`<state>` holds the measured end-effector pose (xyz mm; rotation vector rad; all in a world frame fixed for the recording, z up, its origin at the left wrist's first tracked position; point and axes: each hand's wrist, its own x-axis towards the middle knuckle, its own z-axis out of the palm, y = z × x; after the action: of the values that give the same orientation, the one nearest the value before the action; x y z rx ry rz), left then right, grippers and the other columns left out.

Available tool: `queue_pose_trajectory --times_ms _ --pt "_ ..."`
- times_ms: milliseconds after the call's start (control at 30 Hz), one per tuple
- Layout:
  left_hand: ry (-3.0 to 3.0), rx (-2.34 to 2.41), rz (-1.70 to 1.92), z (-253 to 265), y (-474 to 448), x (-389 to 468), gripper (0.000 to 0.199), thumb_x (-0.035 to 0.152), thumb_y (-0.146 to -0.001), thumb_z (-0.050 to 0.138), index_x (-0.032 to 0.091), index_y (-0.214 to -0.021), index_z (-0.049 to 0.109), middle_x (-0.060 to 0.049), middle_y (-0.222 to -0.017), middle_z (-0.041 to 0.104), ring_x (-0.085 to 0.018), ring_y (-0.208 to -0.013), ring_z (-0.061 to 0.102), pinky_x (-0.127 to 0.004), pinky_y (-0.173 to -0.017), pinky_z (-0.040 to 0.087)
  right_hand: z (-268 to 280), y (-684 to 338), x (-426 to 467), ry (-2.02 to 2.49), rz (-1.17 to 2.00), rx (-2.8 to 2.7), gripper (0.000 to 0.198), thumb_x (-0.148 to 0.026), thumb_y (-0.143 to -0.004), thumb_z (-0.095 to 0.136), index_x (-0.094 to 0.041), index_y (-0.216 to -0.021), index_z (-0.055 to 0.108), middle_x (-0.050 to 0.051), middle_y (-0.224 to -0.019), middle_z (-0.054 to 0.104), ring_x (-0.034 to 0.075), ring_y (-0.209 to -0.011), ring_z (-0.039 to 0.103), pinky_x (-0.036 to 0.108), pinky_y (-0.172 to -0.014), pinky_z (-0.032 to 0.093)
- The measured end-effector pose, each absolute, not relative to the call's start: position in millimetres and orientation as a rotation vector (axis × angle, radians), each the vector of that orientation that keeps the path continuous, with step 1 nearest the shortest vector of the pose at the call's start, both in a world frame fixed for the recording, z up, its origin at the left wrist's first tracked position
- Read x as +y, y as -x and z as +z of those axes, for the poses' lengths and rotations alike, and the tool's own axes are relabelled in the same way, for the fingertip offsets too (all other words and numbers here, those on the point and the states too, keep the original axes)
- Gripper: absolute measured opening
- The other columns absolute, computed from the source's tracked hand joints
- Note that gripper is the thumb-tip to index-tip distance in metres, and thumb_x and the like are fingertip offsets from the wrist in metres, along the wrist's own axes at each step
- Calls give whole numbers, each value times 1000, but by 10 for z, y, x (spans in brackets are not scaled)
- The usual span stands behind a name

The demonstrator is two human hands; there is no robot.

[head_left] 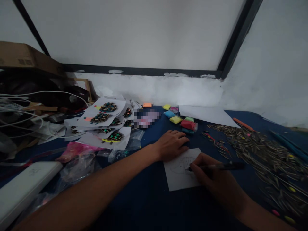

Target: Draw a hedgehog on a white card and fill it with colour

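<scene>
A small sheet of white paper (176,181) lies on the blue table, with a rounded outline and a grid of fine lines drawn on it. My left hand (172,145) lies flat, fingers stretched out, along the sheet's far left edge. In my right hand (211,175) is a black pen (226,166), its tip low over the drawing and its back end pointing right. Whether the tip touches the paper I cannot tell. Part of the sheet is covered by my right hand.
Coloured clay packets (176,119) lie beyond my hands. To the right spreads a heap of striped seeds (262,149). White cards (96,123) decorated with seeds are stacked at the left, near plastic bags (78,166), a white power bank (31,183), cables (40,93) and a cardboard box (29,59).
</scene>
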<state>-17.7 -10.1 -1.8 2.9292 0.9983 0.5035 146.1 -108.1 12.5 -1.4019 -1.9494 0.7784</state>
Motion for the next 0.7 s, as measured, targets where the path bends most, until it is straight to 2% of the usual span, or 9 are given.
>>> queue_pose_trajectory --times_ms 233,700 --pt "-2913 975 534 -22 178 -103 34 38 -94 42 20 -120 55 -7 -131 54 -22 -118 50 -38 -99 37 141 -1467 -1090 1436 625 -1883 24 -35 -84 47 -24 -62 43 -5 -51 44 12 -44 43 24 -40 31" --pt "-2903 993 498 -2 175 -111 34 37 -94 42 19 -120 55 -6 -132 53 -22 -120 49 -39 -101 36 101 -1474 -1053 1451 651 -1931 24 -36 -85 47 -23 -65 47 -4 -53 45 12 -46 42 24 -41 31"
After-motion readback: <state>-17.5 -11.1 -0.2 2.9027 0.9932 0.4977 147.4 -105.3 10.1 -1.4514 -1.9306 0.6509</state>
